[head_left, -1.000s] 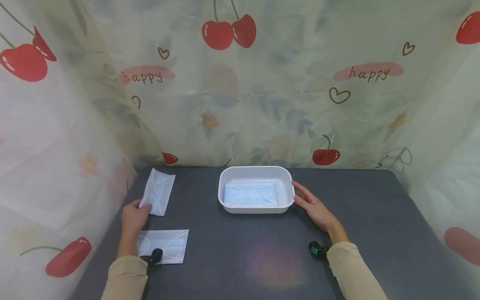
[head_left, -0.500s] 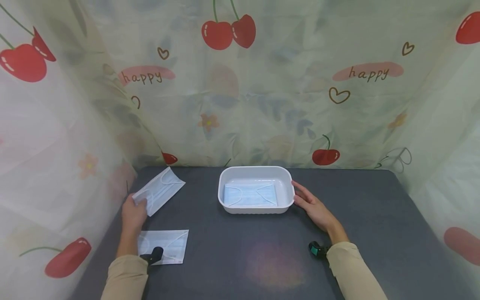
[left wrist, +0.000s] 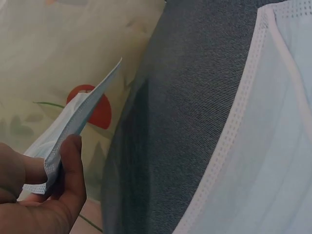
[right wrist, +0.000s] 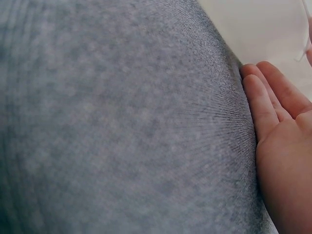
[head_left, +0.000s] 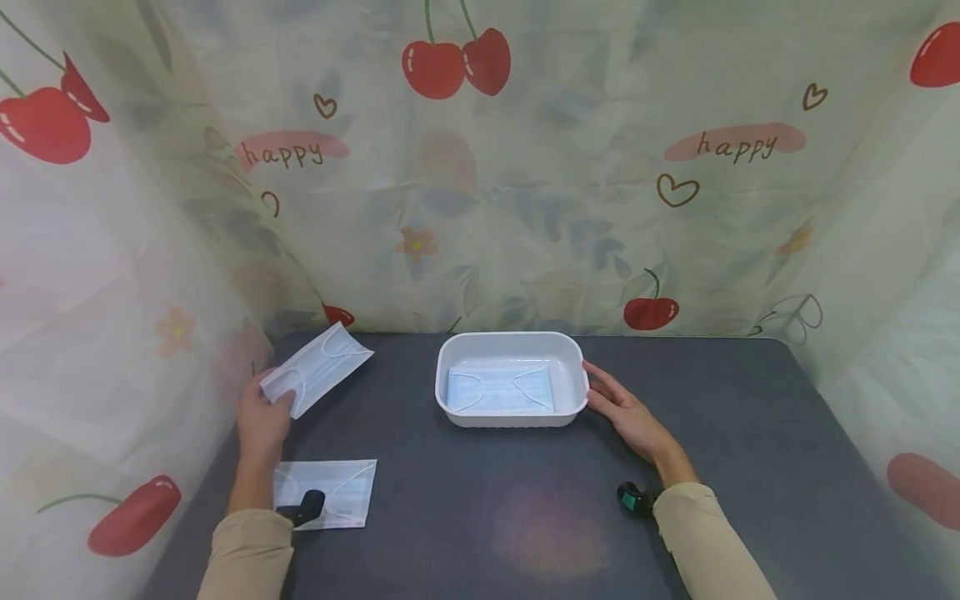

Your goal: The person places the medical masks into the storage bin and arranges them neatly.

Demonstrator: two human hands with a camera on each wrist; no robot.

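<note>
My left hand [head_left: 262,421] pinches a pale blue face mask [head_left: 318,371] by its near left end, and the mask tilts up over the far left of the table. In the left wrist view, thumb and fingers clasp the edge of this mask [left wrist: 73,122]. A second face mask [head_left: 345,492] lies flat beside my left wrist, partly covered by it. Another mask [head_left: 500,390] lies inside the white plastic tray [head_left: 512,422] at the back middle. My right hand [head_left: 633,421] touches the tray's right side with its fingers extended; the right wrist view shows these fingers [right wrist: 261,97] against the white wall.
The dark grey table [head_left: 465,508] ends at a patterned curtain [head_left: 540,208] behind, with more curtain at both sides. Black wrist cameras sit on both wrists, the right one [head_left: 636,500] with a green patch.
My left hand has lifted the mask and turned it so its far end swings right. The hand has shifted slightly away from me. My right hand and the tray stay put.
</note>
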